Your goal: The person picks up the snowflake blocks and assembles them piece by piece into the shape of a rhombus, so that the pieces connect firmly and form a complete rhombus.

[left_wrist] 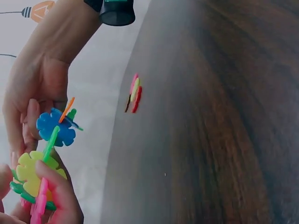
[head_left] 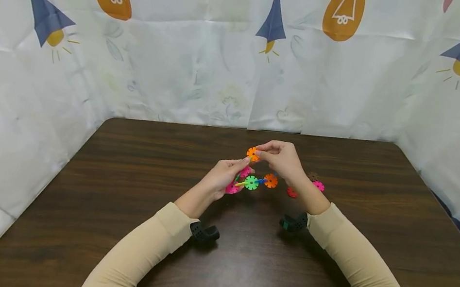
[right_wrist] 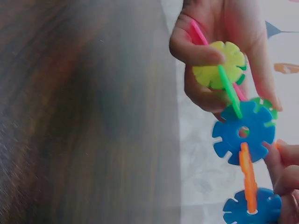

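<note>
A chain of slotted flower-shaped plastic discs, green [head_left: 251,183], orange [head_left: 271,180], pink, yellow and blue, is held up above the table. My left hand [head_left: 222,176] grips its left end, with the thumb over a yellow disc [left_wrist: 29,172] and a pink one. My right hand [head_left: 284,161] pinches an orange disc [head_left: 252,154] at the top, close to the left thumb. From the left hand the chain runs through a blue disc [right_wrist: 243,133] and an upright orange disc [right_wrist: 248,177] to another blue disc [right_wrist: 261,207]. The right fingertips are partly hidden in the right wrist view.
Beside my right forearm, several loose discs lie on the brown table [head_left: 158,153]: a red one [head_left: 292,192], a pink one [head_left: 318,186], a dark brown one [head_left: 313,176] and a yellow one [left_wrist: 135,89]. A patterned cloth [head_left: 157,64] hangs behind the table.
</note>
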Motion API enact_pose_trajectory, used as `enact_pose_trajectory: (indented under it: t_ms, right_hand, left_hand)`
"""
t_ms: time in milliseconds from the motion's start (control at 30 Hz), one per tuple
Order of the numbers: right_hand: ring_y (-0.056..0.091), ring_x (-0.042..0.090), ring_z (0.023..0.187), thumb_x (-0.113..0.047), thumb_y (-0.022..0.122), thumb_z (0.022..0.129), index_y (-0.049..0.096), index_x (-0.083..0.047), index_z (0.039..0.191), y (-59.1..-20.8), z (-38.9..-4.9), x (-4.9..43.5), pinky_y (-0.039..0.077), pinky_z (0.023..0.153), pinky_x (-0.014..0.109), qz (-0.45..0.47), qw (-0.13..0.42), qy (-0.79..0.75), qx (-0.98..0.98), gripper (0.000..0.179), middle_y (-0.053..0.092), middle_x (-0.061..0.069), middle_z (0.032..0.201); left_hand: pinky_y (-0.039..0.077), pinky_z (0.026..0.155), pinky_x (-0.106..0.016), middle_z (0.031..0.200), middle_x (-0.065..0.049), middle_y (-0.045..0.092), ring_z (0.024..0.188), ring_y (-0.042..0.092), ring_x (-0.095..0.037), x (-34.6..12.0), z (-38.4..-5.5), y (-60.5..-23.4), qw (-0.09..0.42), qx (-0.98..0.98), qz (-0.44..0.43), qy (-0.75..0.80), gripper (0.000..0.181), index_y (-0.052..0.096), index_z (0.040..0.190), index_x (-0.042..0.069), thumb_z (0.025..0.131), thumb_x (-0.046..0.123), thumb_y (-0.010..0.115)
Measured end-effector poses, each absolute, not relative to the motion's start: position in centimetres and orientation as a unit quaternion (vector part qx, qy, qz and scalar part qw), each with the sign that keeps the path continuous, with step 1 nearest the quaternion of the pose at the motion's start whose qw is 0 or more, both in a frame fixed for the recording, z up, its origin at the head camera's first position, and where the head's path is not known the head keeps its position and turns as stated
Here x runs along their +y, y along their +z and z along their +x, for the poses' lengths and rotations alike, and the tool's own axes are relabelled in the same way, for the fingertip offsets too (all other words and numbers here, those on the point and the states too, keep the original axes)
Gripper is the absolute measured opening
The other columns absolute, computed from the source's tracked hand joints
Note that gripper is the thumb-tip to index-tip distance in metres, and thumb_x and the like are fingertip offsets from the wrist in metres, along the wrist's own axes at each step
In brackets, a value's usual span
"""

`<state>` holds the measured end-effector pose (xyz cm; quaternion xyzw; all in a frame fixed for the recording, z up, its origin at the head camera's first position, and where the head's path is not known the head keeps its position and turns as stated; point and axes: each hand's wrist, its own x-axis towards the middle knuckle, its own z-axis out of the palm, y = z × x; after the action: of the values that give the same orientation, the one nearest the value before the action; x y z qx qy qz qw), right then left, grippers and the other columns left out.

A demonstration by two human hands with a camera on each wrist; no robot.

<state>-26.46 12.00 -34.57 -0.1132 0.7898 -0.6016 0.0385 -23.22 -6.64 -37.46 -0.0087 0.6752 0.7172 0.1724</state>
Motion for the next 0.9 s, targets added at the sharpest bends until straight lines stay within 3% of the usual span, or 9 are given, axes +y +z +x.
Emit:
enact_pose_trajectory:
  t_ms: [167, 233, 333, 433, 533, 767, 900]
  right_hand:
    - [0.041, 0.019, 0.057, -0.016, 0.075, 0.096, 0.076, -0.002, 0.110, -34.8, -26.9, 12.2, 0.034, 0.051, 0.025, -0.142, 0.036, -0.546, 0.825, 0.020, 0.076, 0.012, 0.094]
    - [0.052, 0.024, 0.065, -0.019, 0.075, 0.096, 0.077, -0.005, 0.110, -35.1, -27.0, 12.2, 0.038, 0.056, 0.028, -0.156, 0.037, -0.522, 0.838, 0.020, 0.076, 0.011, 0.097]
    - [0.065, 0.033, 0.085, -0.020, 0.072, 0.098, 0.077, -0.007, 0.111, -35.2, -27.0, 12.2, 0.046, 0.065, 0.033, -0.179, 0.027, -0.494, 0.851, 0.019, 0.076, 0.010, 0.103]
    - [0.068, 0.034, 0.101, -0.021, 0.070, 0.100, 0.077, -0.007, 0.110, -35.2, -27.0, 12.3, 0.053, 0.080, 0.041, -0.194, 0.020, -0.474, 0.859, 0.019, 0.075, 0.008, 0.106]
    - [0.068, 0.034, 0.104, -0.023, 0.069, 0.101, 0.077, -0.006, 0.110, -34.9, -27.1, 12.7, 0.054, 0.088, 0.047, -0.197, 0.022, -0.469, 0.861, 0.021, 0.075, 0.008, 0.107]
    - [0.069, 0.031, 0.101, -0.026, 0.066, 0.102, 0.075, -0.005, 0.115, -34.0, -27.0, 14.9, 0.054, 0.078, 0.039, -0.200, 0.007, -0.467, 0.861, 0.026, 0.076, 0.010, 0.104]
    - [0.069, 0.026, 0.098, -0.025, 0.066, 0.103, 0.074, -0.006, 0.119, -33.6, -26.8, 16.8, 0.053, 0.083, 0.041, -0.209, -0.013, -0.457, 0.864, 0.027, 0.075, 0.010, 0.108]
  left_hand:
    - [0.054, 0.058, -0.021, 0.127, -0.015, 0.067, 0.065, 0.057, -0.011, -6.7, -23.2, -37.6, 0.202, 0.650, -0.029, 0.732, 0.049, 0.060, 0.139, -0.001, 0.107, 0.036, 0.056]
    - [0.054, 0.058, -0.021, 0.128, -0.014, 0.067, 0.066, 0.057, -0.011, -6.7, -23.1, -37.9, 0.216, 0.634, -0.038, 0.742, 0.050, 0.058, 0.141, 0.000, 0.107, 0.036, 0.055]
    - [0.052, 0.057, -0.020, 0.124, -0.012, 0.068, 0.066, 0.056, -0.009, -6.7, -22.9, -38.2, 0.225, 0.615, -0.039, 0.754, 0.051, 0.056, 0.144, 0.002, 0.106, 0.037, 0.054]
    - [0.051, 0.055, -0.019, 0.115, -0.007, 0.070, 0.064, 0.056, -0.009, -6.7, -22.8, -38.4, 0.226, 0.608, -0.026, 0.760, 0.051, 0.052, 0.146, 0.003, 0.107, 0.034, 0.054]
    - [0.050, 0.053, -0.019, 0.111, -0.005, 0.070, 0.060, 0.055, -0.009, -6.6, -22.8, -38.7, 0.231, 0.609, -0.016, 0.758, 0.048, 0.051, 0.146, 0.005, 0.106, 0.032, 0.055]
    - [0.049, 0.053, -0.021, 0.106, -0.006, 0.070, 0.058, 0.052, -0.009, -6.5, -22.7, -38.9, 0.233, 0.597, -0.037, 0.767, 0.048, 0.051, 0.144, 0.002, 0.105, 0.031, 0.055]
    - [0.051, 0.056, -0.023, 0.114, -0.012, 0.068, 0.061, 0.053, -0.010, -6.7, -22.8, -38.9, 0.224, 0.588, -0.040, 0.776, 0.047, 0.049, 0.137, -0.003, 0.105, 0.030, 0.049]
